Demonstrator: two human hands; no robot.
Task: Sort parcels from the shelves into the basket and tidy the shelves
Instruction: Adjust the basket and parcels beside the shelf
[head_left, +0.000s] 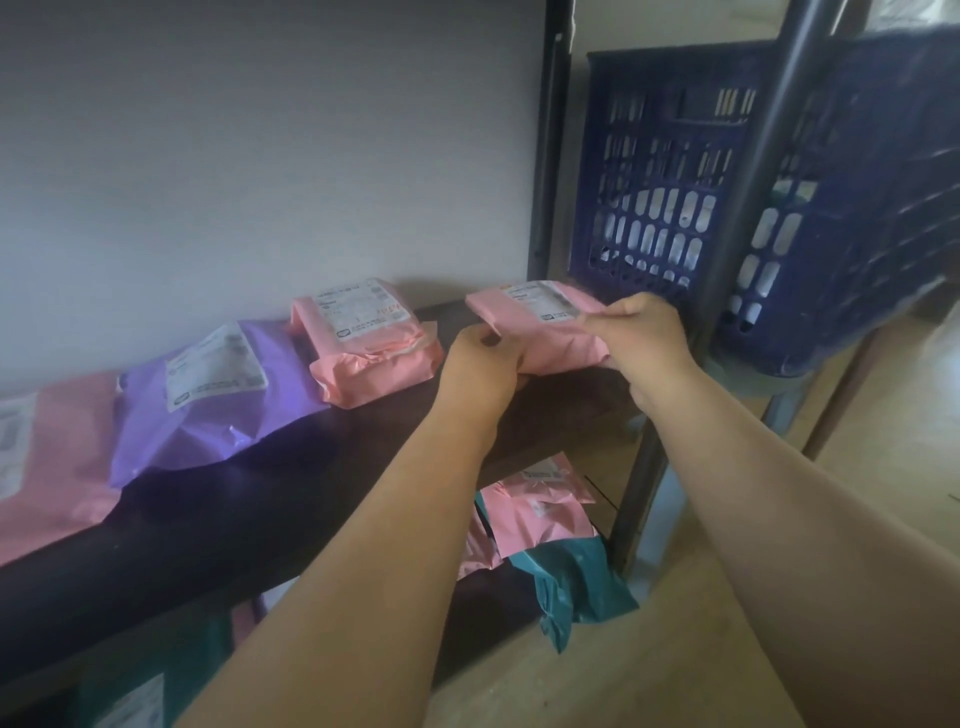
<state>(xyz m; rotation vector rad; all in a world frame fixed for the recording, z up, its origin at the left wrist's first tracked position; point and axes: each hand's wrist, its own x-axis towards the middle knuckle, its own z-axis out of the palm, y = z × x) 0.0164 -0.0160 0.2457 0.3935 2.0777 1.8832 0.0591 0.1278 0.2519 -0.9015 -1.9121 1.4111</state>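
Left arm: bare, stretched forward and up.
Left hand (483, 364): fingers curled, thumb pinching the near left edge of the pink parcel (524, 304).
Right arm: bare, reaching in alongside.
Right hand (639, 338): knuckles up, gripping the parcel's right end.

A plain pale grey wall (260, 156) fills the upper left, unmarked and dimmer toward its lower edge. A narrower cream strip (675, 21) of wall shows at the top, right of centre. A smooth tan floor (649, 649) takes up the lower right and runs on to the right edge, where it looks brighter. A brown band (841, 405) crosses it on a slant at the right; whether this is a board or the side of a box cannot be told. In the top right corner sits a pale crinkled patch (919, 21), too blurred to name.
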